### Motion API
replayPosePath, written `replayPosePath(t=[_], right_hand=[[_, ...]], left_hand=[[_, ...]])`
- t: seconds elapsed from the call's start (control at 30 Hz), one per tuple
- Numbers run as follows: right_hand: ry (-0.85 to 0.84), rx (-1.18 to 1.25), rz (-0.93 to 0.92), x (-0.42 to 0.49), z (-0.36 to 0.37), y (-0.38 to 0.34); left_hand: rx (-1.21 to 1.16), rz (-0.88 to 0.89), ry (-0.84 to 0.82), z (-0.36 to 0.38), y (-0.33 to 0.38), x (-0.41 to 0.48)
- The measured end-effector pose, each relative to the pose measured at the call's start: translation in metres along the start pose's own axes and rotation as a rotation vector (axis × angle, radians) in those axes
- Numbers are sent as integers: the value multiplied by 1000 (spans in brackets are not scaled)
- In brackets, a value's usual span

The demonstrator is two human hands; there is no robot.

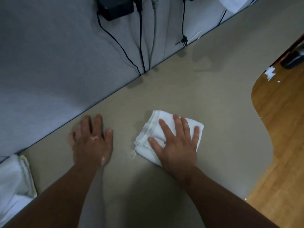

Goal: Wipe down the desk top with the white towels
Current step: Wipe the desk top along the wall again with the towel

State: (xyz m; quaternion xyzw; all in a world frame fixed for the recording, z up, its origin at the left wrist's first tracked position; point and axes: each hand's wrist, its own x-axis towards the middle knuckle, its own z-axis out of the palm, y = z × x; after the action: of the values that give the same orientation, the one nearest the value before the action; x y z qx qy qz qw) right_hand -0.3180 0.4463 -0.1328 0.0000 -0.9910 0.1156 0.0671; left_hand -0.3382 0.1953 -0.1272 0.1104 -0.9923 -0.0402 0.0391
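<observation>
- The right hand [177, 148] has its fingers [178, 125] straight and spread, pressing flat on a towel [154, 127]. None of them curl round it.
- The left hand [92, 145] also has its fingers [98, 122] spread and relaxed. They rest on bare desk [197, 88] and hold nothing.
- The desk is the largest thing here, a beige top running from lower left to upper right. Its front edge curves in on the right.
- A grey partition [49, 55] stands along the desk's back edge and fills the upper left.
- The wood floor [279, 120] shows past the curved edge on the right.
- Both bare forearms come in from the bottom, one to each hand.
- Spare towels [13, 178], white and folded, lie at the lower left on the desk, against the partition and well apart from both hands.
- The towel is white and folded to a rough square. It lies mid-desk under the right hand, near the left hand but not touching it.
- A black adapter [115, 9] sits at the top of the partition.
- Black and grey cables [140, 38] hang down the partition and pass behind the desk's back edge.
- White scraps [269, 73] lie on the floor at the upper right.
- A loose thread [133, 153] curls on the desk just beside the towel's near left corner.
</observation>
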Motion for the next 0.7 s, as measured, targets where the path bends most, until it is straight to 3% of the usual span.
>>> replayPosePath(t=[0.4,0.7], right_hand=[[-113,40,141,186,23,-6],[-95,79,21,165,15,-9]], left_hand=[[9,-34,-55,6,-7,12],[9,-13,-24,10,-10,10]])
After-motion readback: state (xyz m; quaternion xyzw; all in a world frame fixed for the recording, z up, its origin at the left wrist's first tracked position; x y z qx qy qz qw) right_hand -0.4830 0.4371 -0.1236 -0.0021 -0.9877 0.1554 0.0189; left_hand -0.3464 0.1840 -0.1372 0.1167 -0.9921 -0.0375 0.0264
